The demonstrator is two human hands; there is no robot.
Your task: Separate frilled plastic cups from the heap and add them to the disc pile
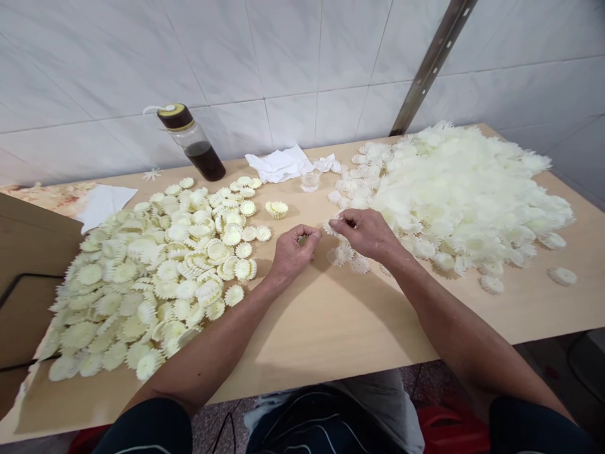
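Note:
My left hand [293, 251] is over the middle of the table, thumb and forefinger pinched together; whatever is between them is too small to make out. Just right of it, my right hand [363, 232] pinches at the edge of a thin translucent petal disc [329, 227]. A few loose flower-shaped discs [341, 255] lie below the right fingertips. To the left spreads a pile of cupped, pale yellow flower pieces [184, 265]. A larger heap of thin pale petal discs [467, 189] covers the right side. One small stacked piece [276, 209] sits alone above my left hand.
A bottle of dark liquid [203, 154] leans near the tiled wall. Beside it are crumpled white tissue [278, 165] and a small clear cup [310, 180]. A cardboard box [38, 277] stands at the left edge. A metal strip [430, 66] rises behind the table.

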